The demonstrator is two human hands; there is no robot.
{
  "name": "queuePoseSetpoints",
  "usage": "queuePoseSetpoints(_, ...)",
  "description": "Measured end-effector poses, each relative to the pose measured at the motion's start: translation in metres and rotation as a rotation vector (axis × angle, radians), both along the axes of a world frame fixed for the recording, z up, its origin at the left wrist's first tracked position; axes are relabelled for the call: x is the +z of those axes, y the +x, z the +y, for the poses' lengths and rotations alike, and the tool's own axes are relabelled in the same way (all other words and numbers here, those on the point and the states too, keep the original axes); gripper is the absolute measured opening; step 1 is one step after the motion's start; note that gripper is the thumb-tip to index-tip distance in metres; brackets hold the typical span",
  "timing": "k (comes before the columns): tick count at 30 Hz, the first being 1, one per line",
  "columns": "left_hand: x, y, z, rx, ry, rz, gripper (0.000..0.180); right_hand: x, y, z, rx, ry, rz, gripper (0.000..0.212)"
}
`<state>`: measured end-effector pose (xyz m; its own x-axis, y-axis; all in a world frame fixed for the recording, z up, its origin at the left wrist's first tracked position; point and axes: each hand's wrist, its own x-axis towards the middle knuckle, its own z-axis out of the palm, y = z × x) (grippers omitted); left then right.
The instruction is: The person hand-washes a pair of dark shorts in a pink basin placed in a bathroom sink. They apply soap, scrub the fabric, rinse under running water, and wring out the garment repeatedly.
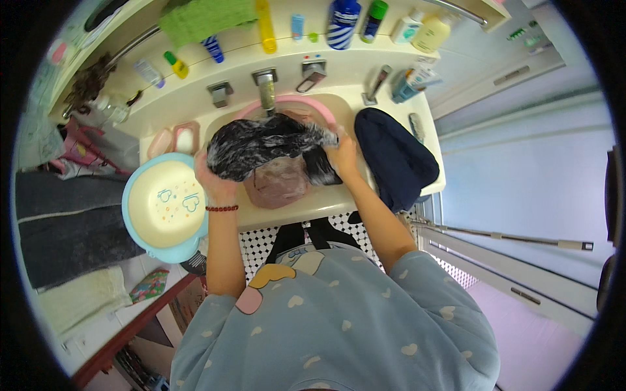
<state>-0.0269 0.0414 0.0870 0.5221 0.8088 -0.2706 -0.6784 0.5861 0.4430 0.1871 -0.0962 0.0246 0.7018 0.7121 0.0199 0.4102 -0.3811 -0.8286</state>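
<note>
Between my two hands stretches a black garment [261, 144] streaked with white suds, bunched up over the sink. My left hand [212, 176] grips its left end, fingers partly hidden behind the cloth. At the other end my right hand [342, 155] is closed around a soapy fold. Under the garment a pink basin [303, 99] sits in the sink, below the faucet [267, 91]. A wet, dull pink cloth [279, 184] hangs over the sink's front edge beneath the black one.
A light blue and cream basin [166, 208] stands at the left, beside a soap dish [187, 137]. Dark navy clothing [394, 159] lies on the right of the counter. Bottles and tubes, including a blue-and-white can [343, 25], line the back ledge near a green towel [207, 21].
</note>
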Motion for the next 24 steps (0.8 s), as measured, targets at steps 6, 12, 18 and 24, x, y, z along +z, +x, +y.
queuePoseSetpoints(6, -0.053, 0.01, -0.049, -0.295, -0.23, 0.106, 0.062, 0.056, -0.024, 0.033, -0.082, 0.853, 0.991, 0.027)
queuePoseSetpoints(12, -0.079, 0.023, -0.037, -0.338, -0.188, -0.213, 0.056, 0.022, -0.075, 0.033, 0.15, 0.654, 0.952, 0.031)
queuePoseSetpoints(18, -0.089, -0.001, 0.007, -0.046, -0.054, 0.28, 0.043, 0.047, -0.071, -0.016, 0.371, 0.314, 1.037, 0.059)
queuePoseSetpoints(24, -0.042, 0.035, -0.038, -0.082, -0.046, 0.322, 0.048, 0.045, -0.072, 0.011, 0.246, 0.279, 0.323, 0.077)
